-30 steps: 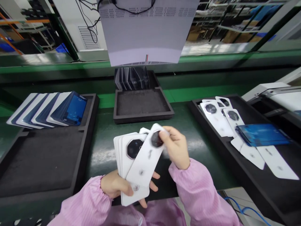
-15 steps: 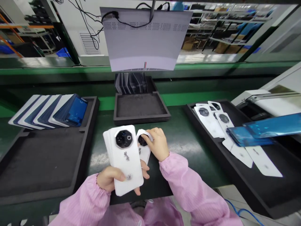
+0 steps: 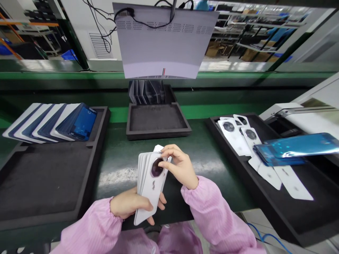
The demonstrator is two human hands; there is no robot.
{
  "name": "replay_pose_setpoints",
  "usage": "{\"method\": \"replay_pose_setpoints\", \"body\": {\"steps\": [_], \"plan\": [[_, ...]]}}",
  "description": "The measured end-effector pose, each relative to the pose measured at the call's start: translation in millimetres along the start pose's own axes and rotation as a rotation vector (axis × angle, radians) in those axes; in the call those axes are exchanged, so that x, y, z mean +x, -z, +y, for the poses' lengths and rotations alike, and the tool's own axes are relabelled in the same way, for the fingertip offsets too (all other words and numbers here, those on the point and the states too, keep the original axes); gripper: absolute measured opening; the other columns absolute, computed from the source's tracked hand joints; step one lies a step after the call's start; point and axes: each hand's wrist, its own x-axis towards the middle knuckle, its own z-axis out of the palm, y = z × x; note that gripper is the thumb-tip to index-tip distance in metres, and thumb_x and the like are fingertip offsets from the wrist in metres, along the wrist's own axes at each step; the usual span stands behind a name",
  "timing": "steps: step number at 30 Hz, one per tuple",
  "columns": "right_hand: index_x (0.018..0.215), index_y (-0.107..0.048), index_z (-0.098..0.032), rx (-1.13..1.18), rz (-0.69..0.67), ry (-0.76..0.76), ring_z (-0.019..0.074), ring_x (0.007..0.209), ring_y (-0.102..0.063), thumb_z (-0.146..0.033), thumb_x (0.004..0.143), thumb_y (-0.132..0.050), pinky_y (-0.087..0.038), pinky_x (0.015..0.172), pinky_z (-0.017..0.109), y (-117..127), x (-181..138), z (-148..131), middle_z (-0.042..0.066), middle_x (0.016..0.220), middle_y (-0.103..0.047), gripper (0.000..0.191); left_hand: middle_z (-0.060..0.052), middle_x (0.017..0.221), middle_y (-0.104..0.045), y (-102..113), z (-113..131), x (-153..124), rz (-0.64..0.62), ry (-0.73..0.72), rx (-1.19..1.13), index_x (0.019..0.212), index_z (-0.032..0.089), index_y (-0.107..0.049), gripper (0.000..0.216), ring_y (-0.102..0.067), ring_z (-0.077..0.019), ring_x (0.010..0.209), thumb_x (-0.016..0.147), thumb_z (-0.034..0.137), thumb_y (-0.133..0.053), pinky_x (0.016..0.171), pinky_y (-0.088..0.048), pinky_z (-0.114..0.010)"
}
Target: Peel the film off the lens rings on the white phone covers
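My left hand [image 3: 134, 204] is closed around the lower part of a small fanned stack of white phone-back sheets [image 3: 150, 190], thumb on the front and fingers behind. The front sheet carries a dark printed camera ring and a small dark print below it. My right hand [image 3: 180, 164] pinches the top right corner of the stack, its thumb against the camera ring and its fingers at the upper edge. Another sheet's white top pokes out behind the stack by these fingers. How many sheets the right hand grips is hidden.
At left, a black foam tray [image 3: 50, 176] holds a leaning row of white and blue sheets [image 3: 53, 121]. A middle tray [image 3: 159, 132] has dark sheets [image 3: 147, 91] at its back. The right tray [image 3: 288, 211] bears loose white backs [image 3: 234, 135] and blue film pieces [image 3: 299, 148]. A monitor [image 3: 164, 46] hangs ahead.
The stack has turned and tilted to the right, its sheets fanned more at the left. The sheet my right hand held beside it is now mostly behind the stack; my right thumb is on the front camera ring.
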Motion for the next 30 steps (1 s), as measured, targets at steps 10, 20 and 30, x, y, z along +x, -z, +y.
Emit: {"method": "replay_pose_setpoints", "body": {"steps": [10,20,30], "plan": [[0.068,-0.06,-0.02,-0.232,0.028,0.246,0.0222,0.096,-0.058,-0.019,0.075,-0.068,-0.047,0.085,0.042,5,-5,-10,0.005,0.09,-0.061,0.011,-0.007,0.091,-0.069,2,-3,2,-0.04,-0.029,-0.015,0.096,0.015,-0.068,0.044,-0.064,-0.0157,0.056,0.053,0.012,-0.056,0.056,-0.047,-0.027],[0.086,-0.063,-0.01,-0.442,-0.32,0.849,0.0185,0.091,-0.067,-0.015,0.093,-0.041,-0.055,0.079,0.032,0,-17,-19,0.007,0.082,-0.072,0.023,-0.016,0.095,-0.072,5,-1,1,-0.341,-0.179,-0.332,0.101,0.003,-0.067,0.054,-0.069,-0.0242,0.064,0.052,0.015,-0.046,0.058,-0.05,-0.03],[0.082,-0.062,-0.008,-0.389,-0.325,0.894,0.0224,0.088,-0.069,-0.014,0.092,-0.041,-0.059,0.075,0.033,0,-18,-19,0.011,0.079,-0.073,0.024,-0.012,0.084,-0.072,5,0,1,-0.356,-0.14,-0.314,0.101,0.001,-0.068,0.055,-0.069,-0.0207,0.065,0.05,0.013,-0.049,0.064,-0.054,-0.028]]}}
